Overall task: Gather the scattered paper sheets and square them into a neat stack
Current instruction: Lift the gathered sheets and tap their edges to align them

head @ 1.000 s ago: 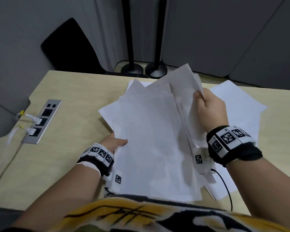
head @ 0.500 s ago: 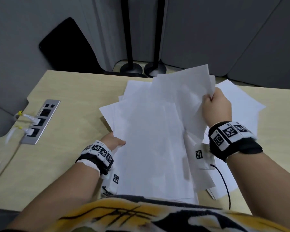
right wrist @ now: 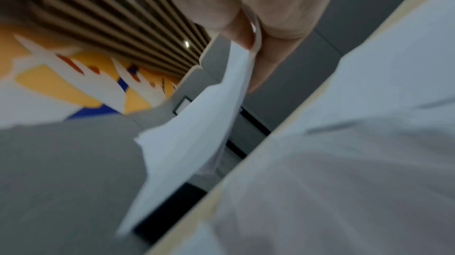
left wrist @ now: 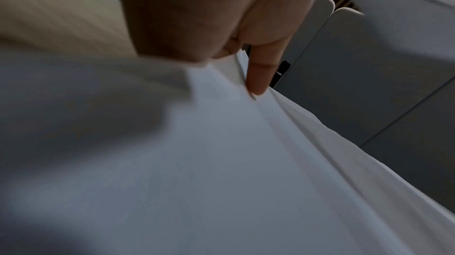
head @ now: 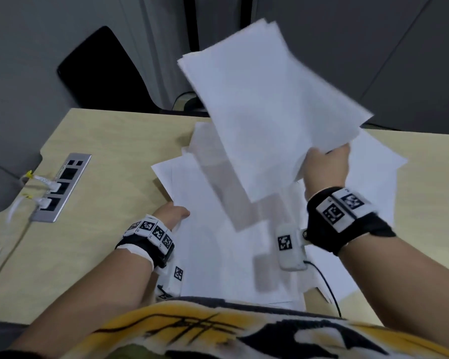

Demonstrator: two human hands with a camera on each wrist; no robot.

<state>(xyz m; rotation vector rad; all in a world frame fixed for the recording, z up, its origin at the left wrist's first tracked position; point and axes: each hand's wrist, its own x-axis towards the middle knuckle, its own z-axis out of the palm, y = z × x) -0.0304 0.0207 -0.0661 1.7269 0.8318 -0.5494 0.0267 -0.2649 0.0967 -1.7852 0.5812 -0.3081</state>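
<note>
Sheets (head: 272, 104) are pinched at one corner between thumb and fingers of the right hand (head: 327, 168) and held up, tilted, above the desk (head: 109, 141). The pile of paper (head: 218, 255) lies fanned out on the desk; its left edge is gripped by the left hand (head: 170, 215), thumb on top.

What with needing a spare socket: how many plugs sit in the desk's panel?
2: one white plug in the panel's middle socket, another in the nearest; the farthest looks free.
</note>
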